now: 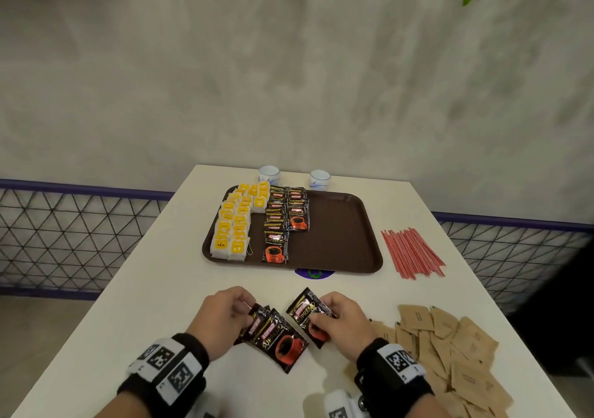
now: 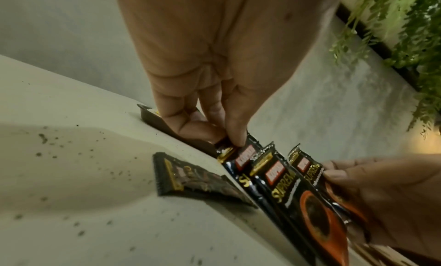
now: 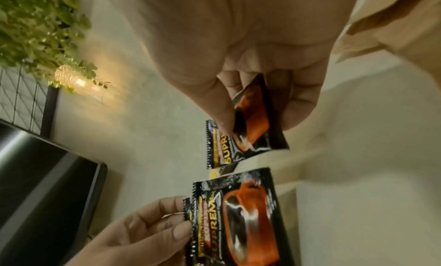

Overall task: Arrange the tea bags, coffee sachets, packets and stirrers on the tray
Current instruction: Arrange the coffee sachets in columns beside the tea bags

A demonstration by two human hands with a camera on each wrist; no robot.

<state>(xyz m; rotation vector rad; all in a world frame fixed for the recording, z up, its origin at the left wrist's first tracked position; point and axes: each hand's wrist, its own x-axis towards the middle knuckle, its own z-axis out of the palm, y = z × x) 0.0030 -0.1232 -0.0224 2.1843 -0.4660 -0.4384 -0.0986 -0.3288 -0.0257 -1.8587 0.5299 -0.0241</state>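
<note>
At the near edge of the white worktop (image 1: 135, 289), the left hand (image 1: 221, 316) pinches the top corner of a small fan of coffee sachets (image 1: 274, 337), thumb and fingertip closed on the foil, so its grip is grasping them. The right hand (image 1: 340, 319) grips one more sachet (image 1: 305, 308), lifted and tilted just beside the fan.

These foil packs look slick and are only held at their edges; a loosened pinch on the way over could, I judge, let the fan splay or drop a pack short of the tray. Setting them down carelessly could also knock the overlapped rows askew.

Farther back, the brown tray (image 1: 340, 234) holds yellow tea bags (image 1: 233, 224) in rows at its left and coffee sachet rows (image 1: 284, 221) beside them; its right part is bare. Red stirrers (image 1: 411, 253) and brown packets (image 1: 450, 350) lie on the worktop, off the tray. Two cups (image 1: 294, 176) stand behind it.
</note>
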